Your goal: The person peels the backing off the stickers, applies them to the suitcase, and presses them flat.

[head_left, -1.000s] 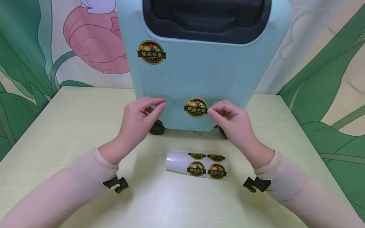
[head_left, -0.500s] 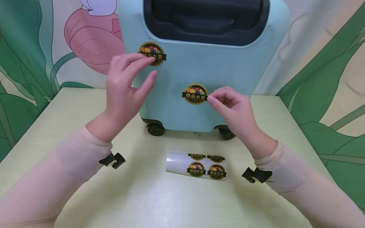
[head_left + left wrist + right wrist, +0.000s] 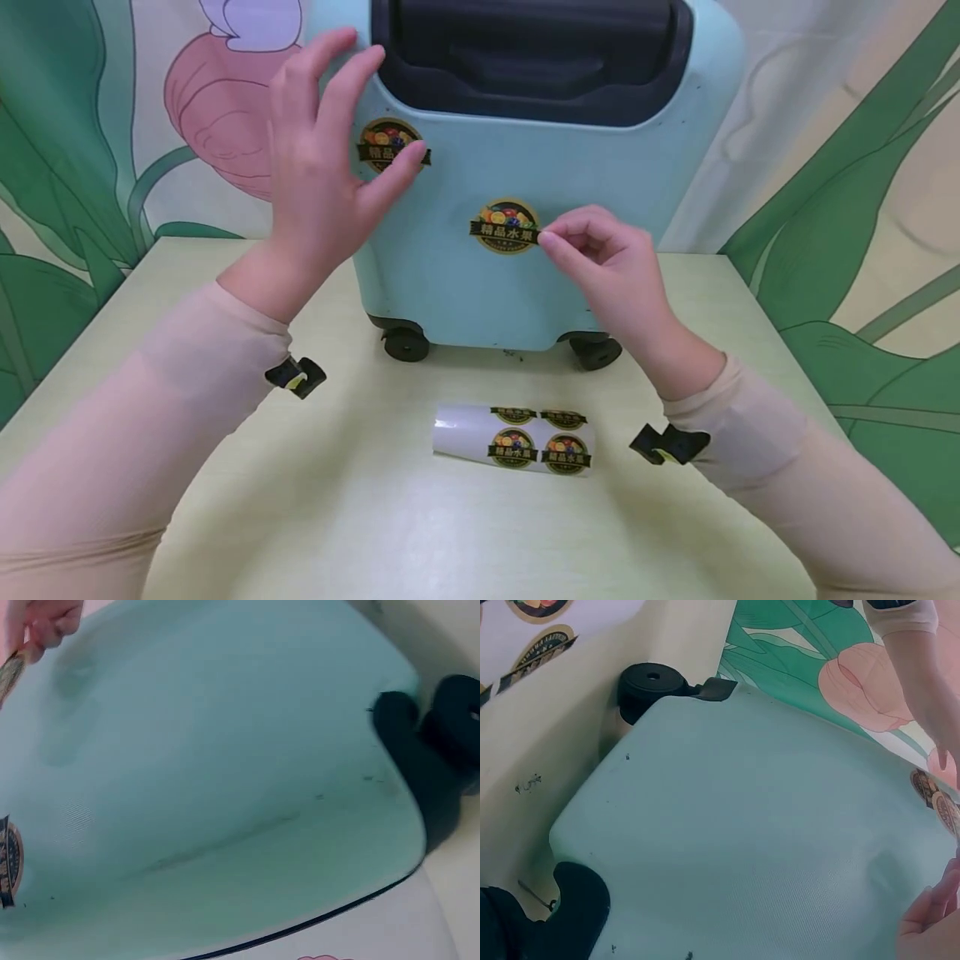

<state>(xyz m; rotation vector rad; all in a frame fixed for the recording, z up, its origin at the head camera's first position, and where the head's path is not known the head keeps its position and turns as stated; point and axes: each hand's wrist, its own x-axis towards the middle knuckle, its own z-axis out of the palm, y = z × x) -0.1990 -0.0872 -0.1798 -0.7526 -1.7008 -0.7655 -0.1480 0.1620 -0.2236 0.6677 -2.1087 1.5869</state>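
My right hand (image 3: 611, 271) pinches a round black-and-gold fruit sticker (image 3: 504, 225) by its right edge, in front of a light blue suitcase (image 3: 465, 300). In the left wrist view that held sticker (image 3: 10, 673) appears nearly edge-on, apart from the suitcase surface. My left hand (image 3: 318, 158) is raised with fingers spread at the suitcase's upper left, holding nothing. Its thumb partly covers a matching sticker (image 3: 378, 142) that lies flat on the suitcase. Whether the left fingertips touch the suitcase cannot be told.
A curled white sheet with several stickers (image 3: 465, 429) lies on the pale table (image 3: 375, 517) before the suitcase. Black wheels (image 3: 406, 343) support the suitcase, and a black recessed handle area (image 3: 525, 62) is above. A plant-patterned backdrop (image 3: 847, 208) hangs behind.
My left hand has risen from the suitcase's lower left to its upper left, its fingers spreading. My right hand has carried the pinched sticker upward and slightly left.
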